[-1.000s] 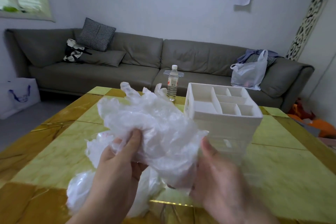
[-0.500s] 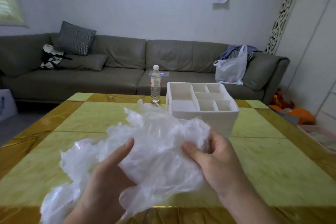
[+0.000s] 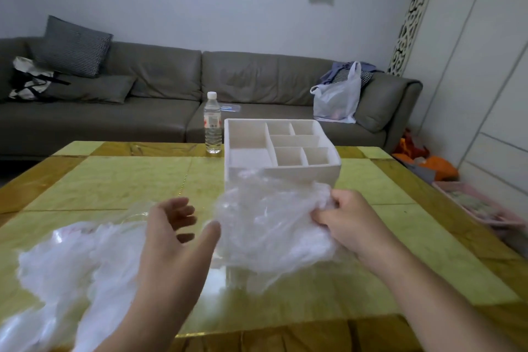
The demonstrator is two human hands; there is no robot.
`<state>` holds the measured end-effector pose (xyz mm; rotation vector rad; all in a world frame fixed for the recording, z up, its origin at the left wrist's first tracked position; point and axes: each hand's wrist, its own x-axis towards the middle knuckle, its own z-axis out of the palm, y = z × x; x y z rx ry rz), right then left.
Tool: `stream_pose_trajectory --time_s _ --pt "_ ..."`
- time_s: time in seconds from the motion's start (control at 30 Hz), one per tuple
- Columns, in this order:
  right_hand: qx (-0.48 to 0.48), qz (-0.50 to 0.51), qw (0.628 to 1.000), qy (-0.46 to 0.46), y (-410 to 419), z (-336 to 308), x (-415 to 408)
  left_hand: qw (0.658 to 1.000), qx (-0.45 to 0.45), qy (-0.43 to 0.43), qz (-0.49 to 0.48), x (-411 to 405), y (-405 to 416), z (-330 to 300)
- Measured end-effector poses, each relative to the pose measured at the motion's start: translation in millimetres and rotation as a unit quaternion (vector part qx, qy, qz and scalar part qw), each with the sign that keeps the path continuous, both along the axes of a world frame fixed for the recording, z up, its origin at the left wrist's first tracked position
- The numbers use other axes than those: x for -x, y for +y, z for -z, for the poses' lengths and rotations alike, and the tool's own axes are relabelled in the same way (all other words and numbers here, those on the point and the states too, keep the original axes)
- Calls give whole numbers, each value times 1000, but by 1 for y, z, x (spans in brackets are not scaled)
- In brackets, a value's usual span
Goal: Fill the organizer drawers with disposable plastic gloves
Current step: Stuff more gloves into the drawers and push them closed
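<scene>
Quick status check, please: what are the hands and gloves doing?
Right hand grips glove bunch; left hand open. Organizer top empty. Spare gloves on table. Nothing blocking.

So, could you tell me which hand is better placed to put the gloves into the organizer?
Right, probably: the right hand already grips the gloves just before the organizer, while the left hand is open, holding nothing.

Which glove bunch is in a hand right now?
The bunch of gloves in front of the organizer, pinched by the right hand; the pile lies loose on the table.
</scene>
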<state>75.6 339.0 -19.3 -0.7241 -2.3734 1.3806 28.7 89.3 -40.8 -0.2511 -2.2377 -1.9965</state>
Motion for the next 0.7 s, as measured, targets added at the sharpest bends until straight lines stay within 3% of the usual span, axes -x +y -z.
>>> stream_pose_trajectory --time_s 0.03,0.1,0.17,0.23,0.33,0.47,0.7 --pt "-26 2 1000 -12 4 4 3 993 49 100 -29 -6 1 -3" --pt "-68 8 997 -24 8 11 8 947 129 293 -22 -17 3 -14" --pt "-101 13 994 -31 10 16 10 900 196 376 95 -27 19 -20" --pt "-127 7 991 -41 7 17 13 860 299 354 213 -30 39 -19" --pt "-165 -11 984 -61 6 15 14 807 437 292 270 -21 72 -4" --pt "-203 -39 975 -86 9 15 14 801 508 175 265 -4 95 -4" --pt "-284 -50 948 -137 -1 6 17 743 627 104 211 13 101 -15"
